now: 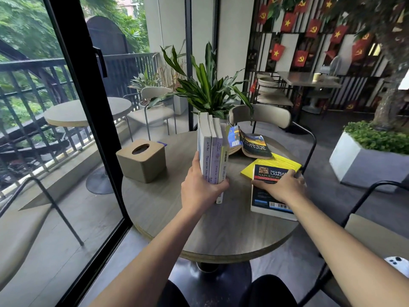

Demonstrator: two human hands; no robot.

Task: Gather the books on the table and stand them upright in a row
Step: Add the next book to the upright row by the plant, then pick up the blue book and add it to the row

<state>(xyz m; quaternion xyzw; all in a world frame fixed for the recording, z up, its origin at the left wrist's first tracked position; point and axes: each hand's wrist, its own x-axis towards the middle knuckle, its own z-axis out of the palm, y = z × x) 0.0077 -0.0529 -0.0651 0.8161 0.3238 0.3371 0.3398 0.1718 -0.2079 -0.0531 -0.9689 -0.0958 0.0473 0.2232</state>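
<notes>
Pale upright books [212,151] sit clamped in your left hand [200,187] mid-table; right hand [282,187] lies flat on the dark Napoleon book [269,189]. Loosen the left grip & the row topples.

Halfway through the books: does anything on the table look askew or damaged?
Yes. The blue paperback behind the upright books lies splayed open, cover curling up. The dark Napoleon book under the right hand sits crooked over a yellow book. Nothing looks torn or spilled.
</notes>
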